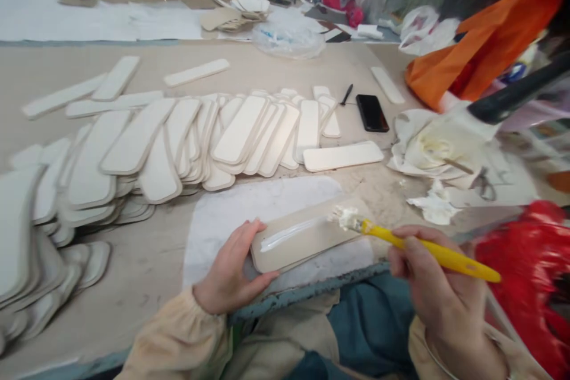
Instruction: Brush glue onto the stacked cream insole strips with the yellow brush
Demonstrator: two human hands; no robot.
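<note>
My left hand lies flat at the near edge of the surface, fingers spread and thumb tucked under, pressing down the near end of a pale flat piece. The grip there is loose and open; it pins the piece rather than closing round it. The piece lies on a grey-white mat at the near edge, slanting away to the right, with a wet white streak of glue along its middle.

My right hand is closed round the yellow handle of a brush, fingers and thumb pinching it near the middle. The brush's white, clotted bristles touch the far end of the piece.

Beyond the mat, a long overlapping row of the same pale pieces runs across the middle of the surface and thickens into stacks toward the left edge. A single piece lies apart just right of the row. Further back sit a black phone and a pen. Toward the right edge lies a heap of glue-smeared paper, with red cloth at the near right corner.
</note>
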